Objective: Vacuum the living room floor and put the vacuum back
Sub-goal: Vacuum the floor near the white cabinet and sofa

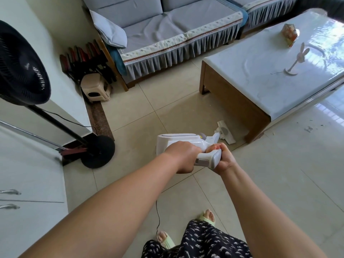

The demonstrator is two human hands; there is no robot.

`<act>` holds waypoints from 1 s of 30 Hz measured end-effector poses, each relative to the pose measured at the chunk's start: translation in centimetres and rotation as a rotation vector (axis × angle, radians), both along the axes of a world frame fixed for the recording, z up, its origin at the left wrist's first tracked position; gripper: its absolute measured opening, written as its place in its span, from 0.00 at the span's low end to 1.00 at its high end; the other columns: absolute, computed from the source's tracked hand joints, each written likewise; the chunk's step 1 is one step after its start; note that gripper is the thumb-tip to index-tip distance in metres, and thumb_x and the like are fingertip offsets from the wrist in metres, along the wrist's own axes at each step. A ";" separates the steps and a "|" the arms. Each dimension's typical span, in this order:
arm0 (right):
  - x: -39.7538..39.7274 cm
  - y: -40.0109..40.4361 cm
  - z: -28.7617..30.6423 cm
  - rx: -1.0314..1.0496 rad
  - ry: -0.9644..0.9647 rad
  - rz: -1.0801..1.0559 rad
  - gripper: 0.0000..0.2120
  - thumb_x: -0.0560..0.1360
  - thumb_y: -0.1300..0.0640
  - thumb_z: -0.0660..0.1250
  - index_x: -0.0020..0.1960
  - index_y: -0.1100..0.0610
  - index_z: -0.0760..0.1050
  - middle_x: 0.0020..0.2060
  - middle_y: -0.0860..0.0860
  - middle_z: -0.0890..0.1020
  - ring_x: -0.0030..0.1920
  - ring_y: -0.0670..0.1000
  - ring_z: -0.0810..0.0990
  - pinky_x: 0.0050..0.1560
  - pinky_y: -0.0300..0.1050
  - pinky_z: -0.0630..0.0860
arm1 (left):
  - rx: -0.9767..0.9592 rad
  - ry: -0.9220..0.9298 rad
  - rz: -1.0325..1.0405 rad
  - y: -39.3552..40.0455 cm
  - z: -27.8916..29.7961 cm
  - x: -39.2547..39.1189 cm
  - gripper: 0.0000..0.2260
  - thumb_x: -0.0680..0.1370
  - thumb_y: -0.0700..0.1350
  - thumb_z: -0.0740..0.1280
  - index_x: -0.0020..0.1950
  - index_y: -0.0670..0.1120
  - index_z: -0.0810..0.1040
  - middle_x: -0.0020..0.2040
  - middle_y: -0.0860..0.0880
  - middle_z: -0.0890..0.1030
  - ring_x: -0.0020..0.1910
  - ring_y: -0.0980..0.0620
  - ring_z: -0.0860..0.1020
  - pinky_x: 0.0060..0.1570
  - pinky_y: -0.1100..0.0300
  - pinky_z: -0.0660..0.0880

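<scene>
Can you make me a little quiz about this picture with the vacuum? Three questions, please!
1. True or false: only one hand holds the vacuum.
2. Where is the vacuum head? A) under the sofa B) on the floor by the corner of the coffee table C) on the coffee table
3. Fill in: the bunny ornament stands on the ____.

Key
1. False: the left hand and the right hand both grip the vacuum.
2. B, near the corner of the coffee table.
3. coffee table
</scene>
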State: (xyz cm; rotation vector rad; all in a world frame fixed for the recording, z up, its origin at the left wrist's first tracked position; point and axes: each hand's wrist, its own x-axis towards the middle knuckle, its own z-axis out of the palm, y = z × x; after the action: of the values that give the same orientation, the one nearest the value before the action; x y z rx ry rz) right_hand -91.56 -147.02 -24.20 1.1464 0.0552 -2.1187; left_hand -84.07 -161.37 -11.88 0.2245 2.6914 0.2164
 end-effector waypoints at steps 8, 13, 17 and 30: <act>3.1 -6.0 1.7 -0.056 0.073 0.098 0.16 0.62 0.71 0.64 0.46 0.56 0.73 0.25 0.45 0.72 0.24 0.41 0.72 0.37 0.30 0.72 | -0.002 0.065 0.030 -5.4 0.8 4.5 0.15 0.74 0.40 0.63 0.60 0.49 0.73 0.52 0.45 0.79 0.45 0.45 0.74 0.40 0.57 0.67; 4.2 -10.5 3.2 0.022 0.130 0.193 0.04 0.68 0.63 0.63 0.37 0.62 0.76 0.25 0.47 0.73 0.23 0.42 0.72 0.41 0.27 0.69 | 0.033 0.076 0.105 -9.1 0.3 6.7 0.15 0.74 0.41 0.63 0.61 0.49 0.73 0.53 0.45 0.79 0.51 0.43 0.77 0.41 0.57 0.68; 4.4 -12.9 3.0 0.064 0.151 0.244 0.10 0.70 0.63 0.62 0.33 0.67 0.77 0.24 0.47 0.73 0.22 0.42 0.72 0.38 0.28 0.71 | 0.059 0.076 0.162 -11.2 -1.0 7.4 0.14 0.74 0.41 0.63 0.59 0.49 0.73 0.52 0.45 0.79 0.50 0.42 0.77 0.41 0.57 0.70; -1.9 -16.1 -1.4 0.012 0.083 0.226 0.07 0.69 0.61 0.63 0.34 0.54 0.68 0.24 0.45 0.72 0.23 0.43 0.73 0.30 0.32 0.73 | 0.038 0.033 0.138 -14.6 -4.1 0.5 0.14 0.74 0.41 0.63 0.59 0.50 0.72 0.52 0.43 0.79 0.51 0.40 0.77 0.41 0.57 0.67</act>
State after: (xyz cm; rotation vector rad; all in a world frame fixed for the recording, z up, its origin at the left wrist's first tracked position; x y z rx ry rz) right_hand -93.47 -163.09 -25.61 1.0090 0.2261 -1.9655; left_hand -83.55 -176.02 -15.99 0.0531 2.7392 0.3081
